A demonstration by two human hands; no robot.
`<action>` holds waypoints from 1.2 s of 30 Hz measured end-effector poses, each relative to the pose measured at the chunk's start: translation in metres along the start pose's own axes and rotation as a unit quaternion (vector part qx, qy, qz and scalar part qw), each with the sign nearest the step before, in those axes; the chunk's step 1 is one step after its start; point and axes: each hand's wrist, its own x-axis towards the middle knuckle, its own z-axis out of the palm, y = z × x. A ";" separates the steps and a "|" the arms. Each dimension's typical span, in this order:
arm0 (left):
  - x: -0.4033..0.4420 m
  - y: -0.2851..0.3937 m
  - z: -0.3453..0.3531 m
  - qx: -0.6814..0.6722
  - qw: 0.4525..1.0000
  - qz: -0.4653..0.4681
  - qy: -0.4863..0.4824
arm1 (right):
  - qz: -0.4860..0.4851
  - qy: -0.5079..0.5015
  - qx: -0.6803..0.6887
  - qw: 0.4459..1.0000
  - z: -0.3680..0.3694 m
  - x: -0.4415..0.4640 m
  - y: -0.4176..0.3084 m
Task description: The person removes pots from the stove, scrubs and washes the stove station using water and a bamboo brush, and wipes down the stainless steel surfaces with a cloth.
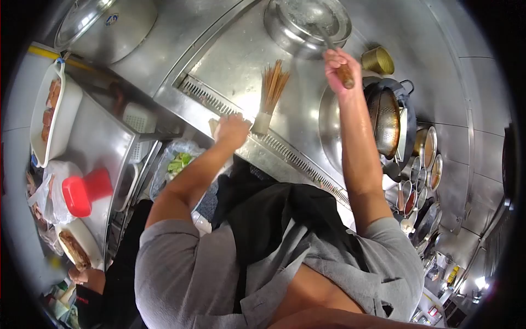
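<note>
My right hand (342, 68) is closed round the wooden handle of a metal ladle (327, 38). The ladle's far end dips into a round steel pot (282, 39) of cloudy water. At the front ledge of the steel stove, my left hand (233, 131) is closed over what looks like a pale folded cloth (213, 127); its fingertips are partly hidden. Just right of that hand lies a bamboo wok brush (271, 90), its splayed bristles pointing away from me and its pale bound end (262, 123) on the slotted drain (285, 151).
A wok (331, 118) and a perforated strainer (383, 123) sit under my right forearm. Beyond is a brass-coloured can (378, 60). A large lidded pot (123, 33), a white meat tray (68, 104) and a red container (76, 196) are left. A co-worker's hand (90, 278) touches a tray.
</note>
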 end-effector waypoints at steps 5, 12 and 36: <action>-0.003 -0.061 0.045 -0.115 0.962 0.111 0.223 | -0.016 -0.041 0.028 0.999 0.009 -0.034 -0.013; -0.030 -0.037 0.012 -0.058 0.931 -0.064 0.355 | -0.020 -0.017 -0.007 1.000 0.003 -0.053 -0.021; 0.216 -0.211 -0.059 -0.079 0.944 -0.143 0.287 | -0.004 -0.020 -0.153 0.988 0.040 -0.047 0.051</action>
